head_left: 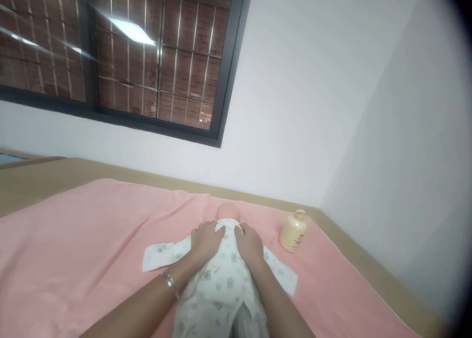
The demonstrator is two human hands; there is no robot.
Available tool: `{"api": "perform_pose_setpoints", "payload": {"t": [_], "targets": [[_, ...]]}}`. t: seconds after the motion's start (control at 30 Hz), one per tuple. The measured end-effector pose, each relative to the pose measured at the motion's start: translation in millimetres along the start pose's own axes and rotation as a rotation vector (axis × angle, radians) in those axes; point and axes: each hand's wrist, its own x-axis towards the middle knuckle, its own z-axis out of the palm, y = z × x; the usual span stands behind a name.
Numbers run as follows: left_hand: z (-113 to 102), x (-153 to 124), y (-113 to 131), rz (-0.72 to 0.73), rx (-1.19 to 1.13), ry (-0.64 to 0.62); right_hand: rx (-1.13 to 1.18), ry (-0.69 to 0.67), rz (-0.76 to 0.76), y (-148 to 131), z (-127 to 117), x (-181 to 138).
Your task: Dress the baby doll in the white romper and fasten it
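Note:
A baby doll [227, 211] lies on its back on a pink blanket [73, 239], dressed in a white printed garment [217, 284] with its sleeves spread to both sides. My left hand [204, 239] rests on the doll's left shoulder area, fingers curled onto the garment near the collar. My right hand [250, 243] lies on the other side of the chest, fingers also bent and pressing the cloth by the neck. A thin bracelet [170, 283] circles my left wrist. Only the top of the doll's bare head shows above my hands.
A pale yellow pump bottle [293, 231] stands on the blanket right of the doll. The blanket covers a tan surface [37, 178] against a white wall [313, 107]. A dark-framed barred window [147, 58] is above left.

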Motion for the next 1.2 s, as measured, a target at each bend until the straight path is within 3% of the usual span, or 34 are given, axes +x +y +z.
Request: {"api": "perform_pose_setpoints", "payload": {"t": [1.2], "targets": [[-1.2,-0.7,1.7,-0.006,0.01,-0.014,-0.029,-0.014,-0.013,1.2,-0.5,-0.7]]}}
